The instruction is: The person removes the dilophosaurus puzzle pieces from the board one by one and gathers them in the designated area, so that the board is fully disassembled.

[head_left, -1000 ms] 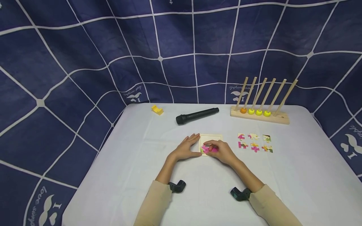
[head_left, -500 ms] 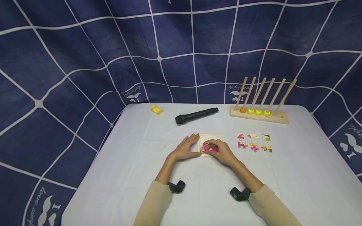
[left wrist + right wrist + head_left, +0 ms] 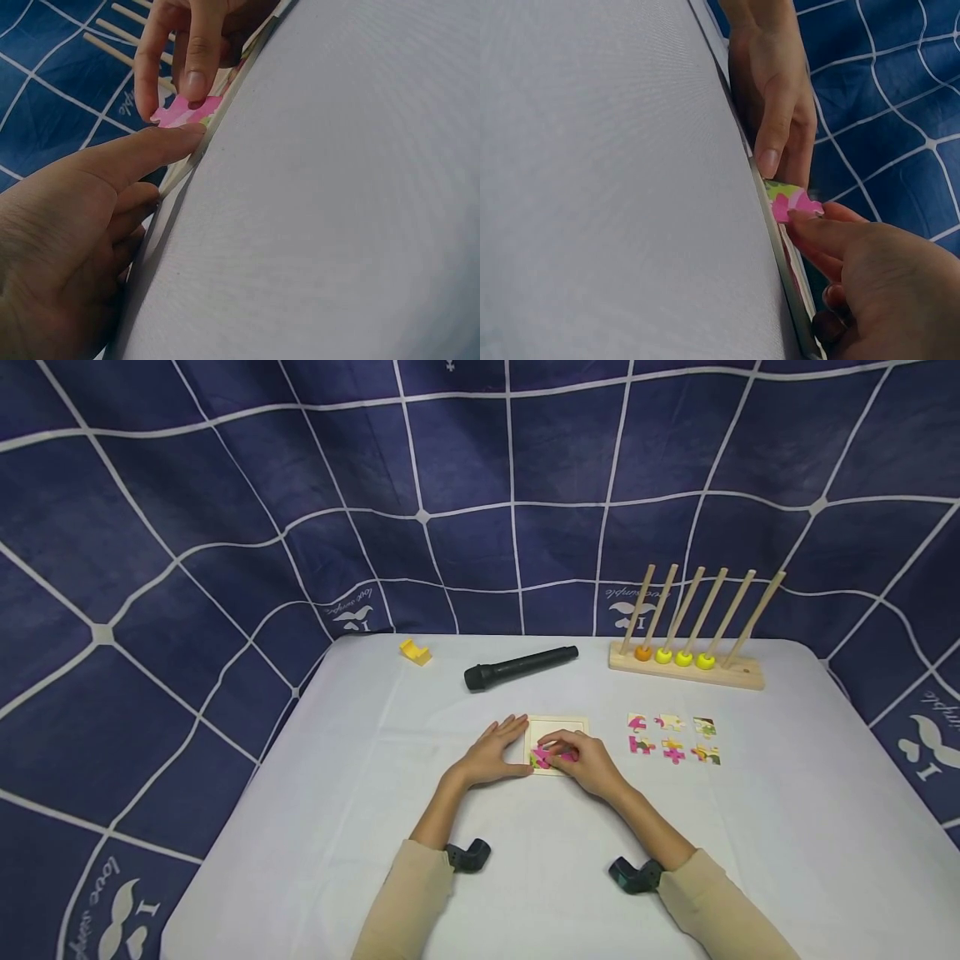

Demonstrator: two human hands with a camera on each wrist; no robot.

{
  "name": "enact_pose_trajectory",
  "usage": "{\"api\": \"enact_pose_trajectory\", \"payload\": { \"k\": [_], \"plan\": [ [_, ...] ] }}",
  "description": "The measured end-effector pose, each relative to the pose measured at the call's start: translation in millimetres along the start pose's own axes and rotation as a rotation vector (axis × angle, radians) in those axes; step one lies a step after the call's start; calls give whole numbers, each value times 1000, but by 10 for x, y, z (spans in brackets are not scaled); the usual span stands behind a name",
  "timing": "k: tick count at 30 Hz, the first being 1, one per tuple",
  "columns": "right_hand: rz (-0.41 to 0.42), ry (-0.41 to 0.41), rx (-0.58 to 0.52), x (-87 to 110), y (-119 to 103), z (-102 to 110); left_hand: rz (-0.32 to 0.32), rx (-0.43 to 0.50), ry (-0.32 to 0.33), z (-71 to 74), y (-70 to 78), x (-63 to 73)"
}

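Note:
A shallow wooden puzzle tray [image 3: 555, 725] lies on the white table in front of me. Its left side is flanked by my left hand [image 3: 486, 755], fingers stretched along the frame and thumb at the near-left corner. My right hand [image 3: 588, 765] reaches over the tray's near side and pinches a pink and green jigsaw piece [image 3: 180, 112] between thumb and fingertips. In both wrist views this piece is tilted up from the tray, close to my left thumb [image 3: 771, 154]. More pink shows beneath my right hand, partly hidden by the fingers.
Several loose jigsaw pieces [image 3: 672, 752] lie in two rows right of the tray. Behind stand a black microphone [image 3: 521, 668], a small yellow block [image 3: 415, 652] and a wooden rack [image 3: 686, 670] with upright pegs and beads. A dark blue curtain [image 3: 480, 552] hangs beyond the table.
Both hands stay at the tray, the right still pinching the jigsaw piece with only slight finger movement. The whole head view has shifted a few pixels.

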State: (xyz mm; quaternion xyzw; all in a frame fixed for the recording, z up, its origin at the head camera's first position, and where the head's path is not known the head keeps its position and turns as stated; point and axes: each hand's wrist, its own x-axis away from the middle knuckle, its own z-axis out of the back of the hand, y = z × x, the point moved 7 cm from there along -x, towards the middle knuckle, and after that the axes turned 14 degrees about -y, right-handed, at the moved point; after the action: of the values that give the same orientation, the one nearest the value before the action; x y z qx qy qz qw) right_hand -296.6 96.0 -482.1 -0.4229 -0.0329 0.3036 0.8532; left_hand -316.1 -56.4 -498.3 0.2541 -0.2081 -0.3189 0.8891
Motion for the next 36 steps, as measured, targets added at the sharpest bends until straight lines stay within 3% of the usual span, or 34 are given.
{"api": "enact_pose_trajectory", "payload": {
  "k": [14, 22, 28, 36],
  "plan": [
    [28, 41, -37, 19, -21, 67, -4, 0, 0, -8, -10, -15],
    [-5, 64, -55, 97, -67, 249, -20, 2, -1, -23, 3, -21],
    [-34, 120, -39, 305, -28, 541, -23, 9, 7, -21, 9, -8],
    [-88, 213, 73, 741, 153, 935, -13, 1, 14, -13, 5, 8]
  ]
}}
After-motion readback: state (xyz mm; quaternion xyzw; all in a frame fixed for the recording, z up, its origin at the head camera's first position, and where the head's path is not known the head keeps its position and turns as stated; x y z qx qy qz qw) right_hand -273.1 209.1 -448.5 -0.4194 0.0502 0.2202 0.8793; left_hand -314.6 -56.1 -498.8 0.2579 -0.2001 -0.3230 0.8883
